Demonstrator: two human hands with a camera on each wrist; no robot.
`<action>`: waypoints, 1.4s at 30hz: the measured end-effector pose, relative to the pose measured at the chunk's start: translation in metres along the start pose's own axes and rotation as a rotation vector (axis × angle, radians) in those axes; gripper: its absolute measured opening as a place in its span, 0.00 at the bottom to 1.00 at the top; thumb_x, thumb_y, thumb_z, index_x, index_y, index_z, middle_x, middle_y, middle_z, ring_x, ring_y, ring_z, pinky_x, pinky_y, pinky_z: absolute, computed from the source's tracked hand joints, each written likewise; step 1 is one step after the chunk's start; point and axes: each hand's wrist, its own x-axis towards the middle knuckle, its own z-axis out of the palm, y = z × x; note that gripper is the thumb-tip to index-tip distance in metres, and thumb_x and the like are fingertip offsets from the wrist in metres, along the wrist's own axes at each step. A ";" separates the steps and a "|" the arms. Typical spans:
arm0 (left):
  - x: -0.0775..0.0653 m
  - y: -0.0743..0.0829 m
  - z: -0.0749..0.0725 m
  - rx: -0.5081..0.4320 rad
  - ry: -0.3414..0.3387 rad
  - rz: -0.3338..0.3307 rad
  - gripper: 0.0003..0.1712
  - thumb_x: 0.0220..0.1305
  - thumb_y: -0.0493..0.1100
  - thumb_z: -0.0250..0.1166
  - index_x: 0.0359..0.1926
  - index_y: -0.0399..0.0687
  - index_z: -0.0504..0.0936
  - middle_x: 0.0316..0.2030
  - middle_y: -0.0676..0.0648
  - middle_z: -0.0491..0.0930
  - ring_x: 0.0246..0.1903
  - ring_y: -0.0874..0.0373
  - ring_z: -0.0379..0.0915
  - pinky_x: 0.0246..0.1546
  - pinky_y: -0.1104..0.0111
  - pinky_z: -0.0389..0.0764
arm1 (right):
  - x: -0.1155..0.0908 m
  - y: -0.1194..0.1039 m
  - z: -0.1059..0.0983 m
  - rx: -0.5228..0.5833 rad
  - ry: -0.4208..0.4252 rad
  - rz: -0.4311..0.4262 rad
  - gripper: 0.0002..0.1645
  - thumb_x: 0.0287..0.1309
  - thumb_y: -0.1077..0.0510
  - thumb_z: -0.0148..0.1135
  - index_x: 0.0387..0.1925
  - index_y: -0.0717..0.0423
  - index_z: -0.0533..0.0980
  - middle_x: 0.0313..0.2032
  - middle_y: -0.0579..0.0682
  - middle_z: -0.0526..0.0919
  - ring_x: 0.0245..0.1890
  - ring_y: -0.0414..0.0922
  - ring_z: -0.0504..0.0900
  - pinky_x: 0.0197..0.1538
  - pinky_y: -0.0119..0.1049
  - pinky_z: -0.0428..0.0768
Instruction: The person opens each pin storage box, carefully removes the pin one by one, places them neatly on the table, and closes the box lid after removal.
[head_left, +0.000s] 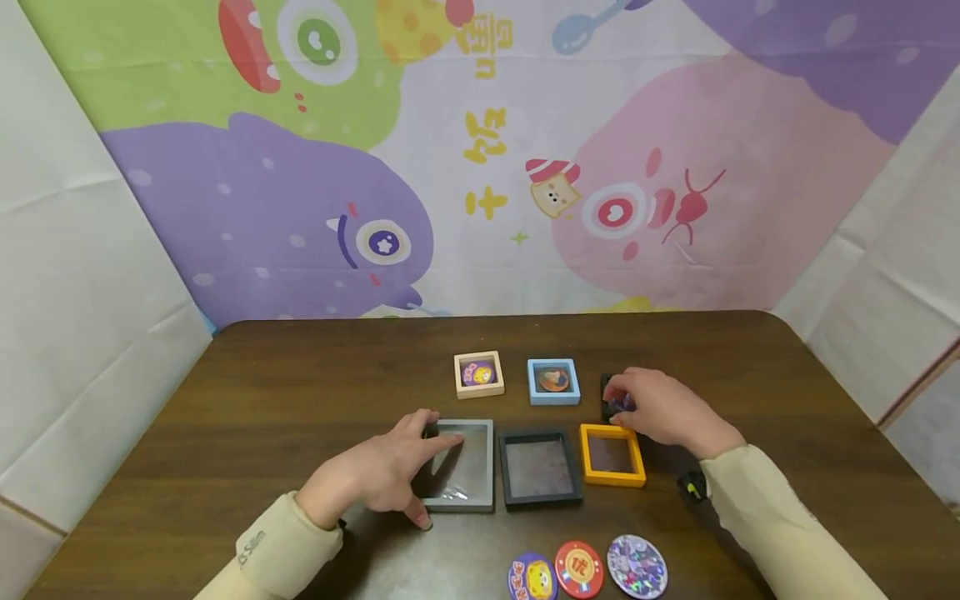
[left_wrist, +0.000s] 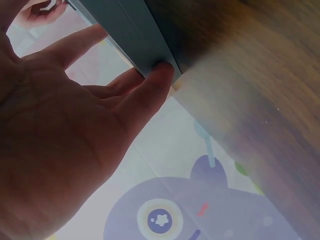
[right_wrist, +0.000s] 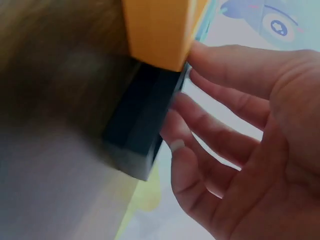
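My left hand (head_left: 386, 467) spreads over the left part of a large grey display frame (head_left: 486, 467) with a clear window. Its thumb lies at the near corner, one finger reaches over the window, and others touch the far edge. In the left wrist view, fingertips touch the frame's side (left_wrist: 132, 37). My right hand (head_left: 663, 408) holds a small black frame (head_left: 606, 392) at the back right, covering most of it; something purple shows inside. The thumb is close to the orange-yellow frame (head_left: 612, 479) just in front. Between it and the grey frame lies a dark frame (head_left: 542, 502).
A beige frame (head_left: 479, 393) and a light-blue frame (head_left: 553, 399), each holding a round badge, stand behind. In front lie a purple badge (head_left: 533, 577), a red badge (head_left: 579, 570) and a glittery badge (head_left: 637, 567). A cartoon-printed cloth (head_left: 517, 275) hangs behind the wooden table (head_left: 300, 367).
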 end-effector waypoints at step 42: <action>0.017 0.019 -0.010 -0.220 0.343 0.232 0.45 0.48 0.70 0.61 0.66 0.65 0.60 0.66 0.56 0.53 0.64 0.61 0.49 0.56 0.60 0.63 | -0.013 -0.038 -0.020 0.176 0.199 -0.213 0.27 0.46 0.33 0.62 0.48 0.37 0.76 0.50 0.42 0.68 0.43 0.41 0.72 0.43 0.36 0.75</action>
